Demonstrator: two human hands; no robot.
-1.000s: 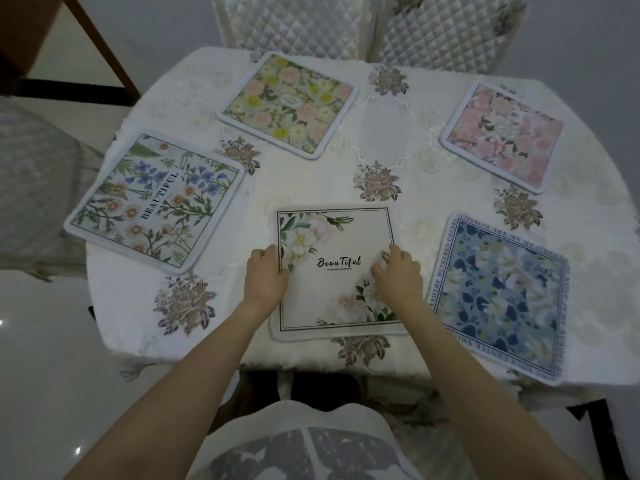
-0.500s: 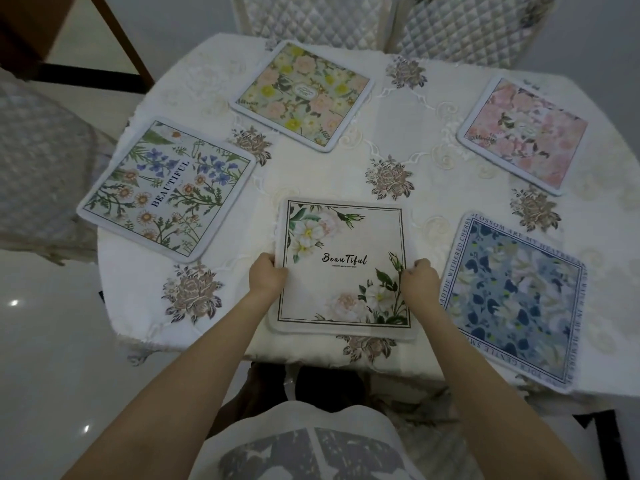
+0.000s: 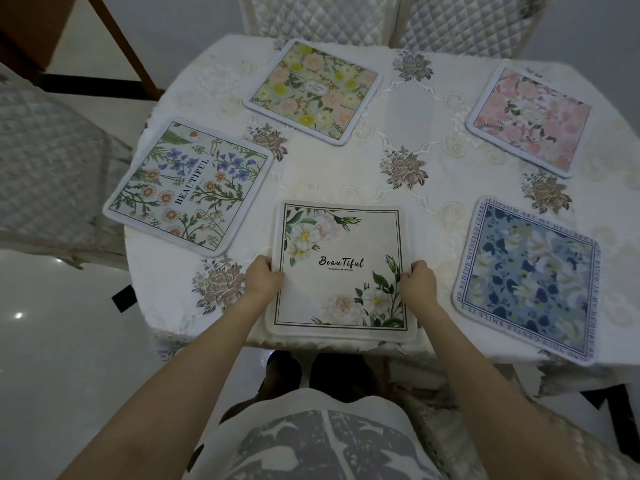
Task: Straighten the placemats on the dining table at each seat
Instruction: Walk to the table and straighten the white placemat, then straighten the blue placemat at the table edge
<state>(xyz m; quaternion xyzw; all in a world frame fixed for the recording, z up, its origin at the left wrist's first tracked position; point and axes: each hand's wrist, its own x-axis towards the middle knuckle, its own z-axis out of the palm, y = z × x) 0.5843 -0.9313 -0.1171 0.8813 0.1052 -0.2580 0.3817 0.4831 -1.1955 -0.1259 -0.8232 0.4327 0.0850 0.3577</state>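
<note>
A cream placemat printed "BeauTiful" lies square at the table's near edge, right in front of me. My left hand grips its left edge and my right hand grips its right edge. To its left lies a tilted placemat with blue and orange flowers. A blue floral placemat lies to its right, slightly turned and reaching the table edge. At the far side rest a yellow and peach placemat and a pink placemat, both turned at an angle.
A white embroidered tablecloth covers the table. Two quilted chair backs stand at the far side and another quilted chair at the left. A wooden frame stands at the back left on a glossy floor.
Both hands slid from the top of the cream placemat out to its side edges and took hold. The mat has shifted a little toward the near table edge.
</note>
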